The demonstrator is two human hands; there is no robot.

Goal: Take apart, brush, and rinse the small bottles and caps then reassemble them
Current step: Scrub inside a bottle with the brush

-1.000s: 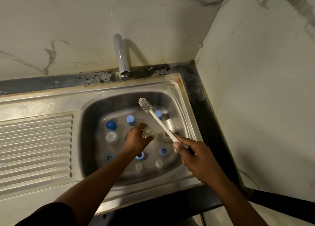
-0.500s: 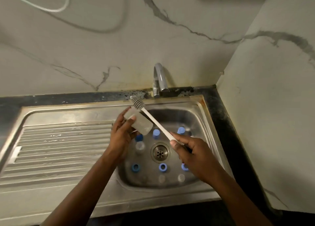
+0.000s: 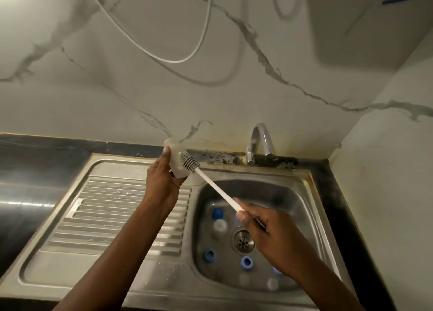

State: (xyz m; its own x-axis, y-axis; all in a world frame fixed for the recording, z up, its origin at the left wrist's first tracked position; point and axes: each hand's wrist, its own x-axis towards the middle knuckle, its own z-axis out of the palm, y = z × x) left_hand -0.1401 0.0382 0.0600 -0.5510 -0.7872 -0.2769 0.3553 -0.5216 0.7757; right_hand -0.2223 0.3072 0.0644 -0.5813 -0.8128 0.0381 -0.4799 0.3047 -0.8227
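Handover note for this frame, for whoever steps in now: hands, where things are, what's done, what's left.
Left hand: grips a clear small bottle, raised to the left of the tap.
Right hand: grips the brush by its handle; its head is at the bottle, whether inside I cannot tell.
Sink basin: loose blue caps and clear pieces lie around the drain.
Done: some caps are off.
Left: brush this bottle and the rest, rinse, reassemble. No water shows at the tap.
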